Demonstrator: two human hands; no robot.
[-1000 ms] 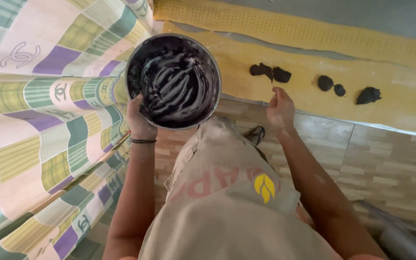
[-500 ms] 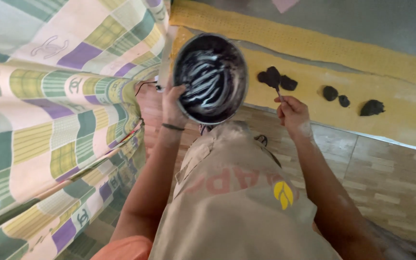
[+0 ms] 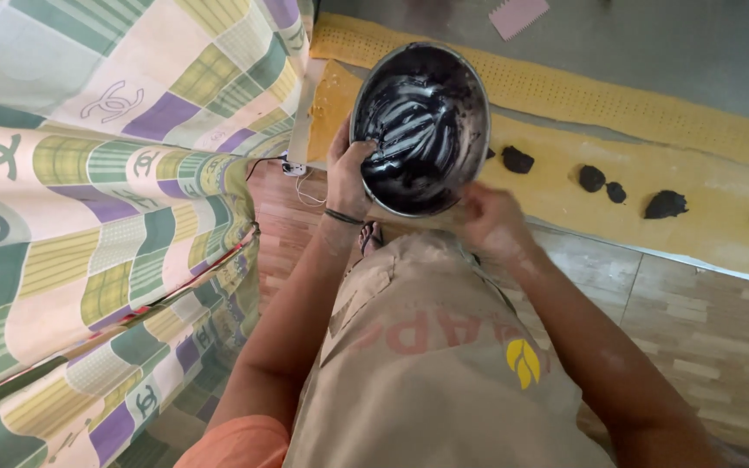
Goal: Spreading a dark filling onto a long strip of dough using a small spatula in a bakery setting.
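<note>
Beige apron with faded red print and yellow leaf mark, thin dark wristband, orange garment.

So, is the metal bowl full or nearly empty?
Nearly empty: the metal bowl in the left hand shows only black paste smeared on its inside.

The left hand sits just left of centre, toward eleven o'clock from the frame's middle, fingers curled and clamped on a rim, thumb side up; a thin dark band circles its wrist; the left forearm runs down toward seven o'clock, elbow bent near the bottom edge. The right hand lies at about one o'clock from centre, blurred, fingers loosely bent, holding nothing that can be made out; its forearm stretches down toward five o'clock, bare and straight, leaving the frame at the lower right.
</note>
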